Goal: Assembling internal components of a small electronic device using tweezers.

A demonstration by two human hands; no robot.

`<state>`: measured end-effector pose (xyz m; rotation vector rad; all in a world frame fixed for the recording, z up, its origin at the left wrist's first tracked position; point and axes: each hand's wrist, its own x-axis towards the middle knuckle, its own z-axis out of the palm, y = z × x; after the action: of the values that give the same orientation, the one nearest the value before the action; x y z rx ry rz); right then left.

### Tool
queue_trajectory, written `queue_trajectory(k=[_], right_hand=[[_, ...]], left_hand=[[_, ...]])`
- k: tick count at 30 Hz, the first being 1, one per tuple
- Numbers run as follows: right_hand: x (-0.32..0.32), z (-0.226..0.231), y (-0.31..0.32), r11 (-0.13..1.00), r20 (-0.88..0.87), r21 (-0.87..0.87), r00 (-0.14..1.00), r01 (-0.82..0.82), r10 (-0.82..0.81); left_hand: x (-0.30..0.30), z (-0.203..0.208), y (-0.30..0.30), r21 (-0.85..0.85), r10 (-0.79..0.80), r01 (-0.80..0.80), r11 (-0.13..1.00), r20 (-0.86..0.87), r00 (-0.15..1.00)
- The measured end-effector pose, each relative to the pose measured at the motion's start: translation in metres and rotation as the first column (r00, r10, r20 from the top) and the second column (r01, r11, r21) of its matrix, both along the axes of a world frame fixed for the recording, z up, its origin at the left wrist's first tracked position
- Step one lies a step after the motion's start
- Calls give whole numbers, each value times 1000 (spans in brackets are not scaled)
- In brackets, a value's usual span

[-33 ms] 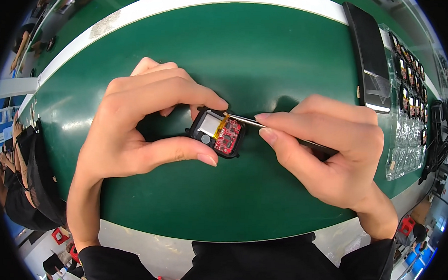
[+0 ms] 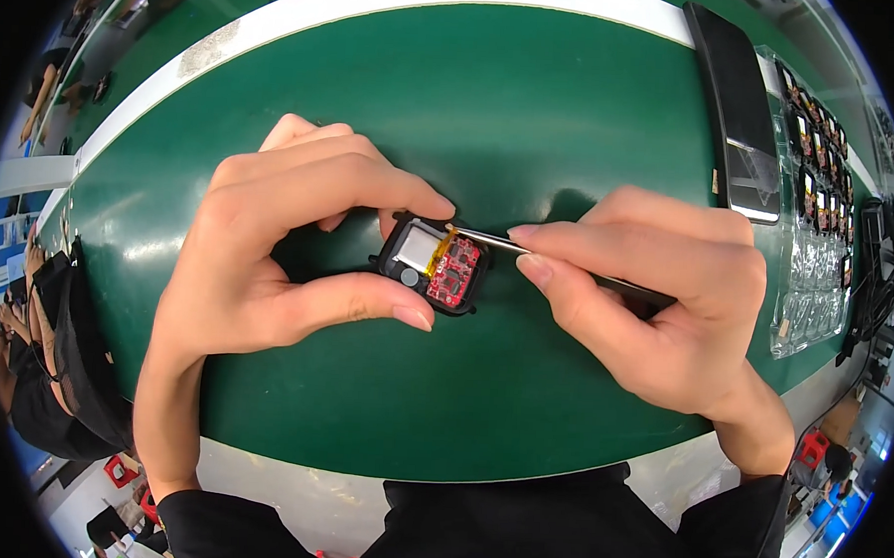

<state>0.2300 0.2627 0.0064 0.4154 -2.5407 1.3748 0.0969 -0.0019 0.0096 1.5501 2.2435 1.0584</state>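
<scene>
My left hand grips a small black electronic device housing by its edges, thumb at the near side and index finger at the far side. Inside the open housing are a silver battery pouch, a strip of yellow tape, a red circuit board and a grey round part. Pinched between the thumb and fingers of my right hand are slim metal tweezers. Their tip touches the housing's far side, by the upper end of the yellow tape.
On the right of the green table lies a long black flat object. Beyond it, a clear plastic tray holds several similar devices. Black cables run along the right edge. A person in dark clothes sits at the left.
</scene>
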Motion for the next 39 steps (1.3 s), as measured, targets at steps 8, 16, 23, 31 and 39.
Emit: queue_trajectory(k=[8,16,23,31,39], right_hand=[[-1,1,0,1000,37,-15,999,-15,16],[-1,1,0,1000,36,7,999,-17,16],[-1,0,-1,1000,26,-2,1000,-6,6],[1,4,-1,1000,57,2,998,12,-12],[-1,1,2,1000,51,-7,999,-9,9]], left_hand=[[0,4,2,-28,-29,27,999,-44,999],[-1,4,1,-35,-46,44,998,-52,998],[-1,5,2,-33,-60,58,998,-38,997],[1,6,5,-24,-55,53,998,-58,997],[1,10,3,-71,-49,45,996,-53,997]])
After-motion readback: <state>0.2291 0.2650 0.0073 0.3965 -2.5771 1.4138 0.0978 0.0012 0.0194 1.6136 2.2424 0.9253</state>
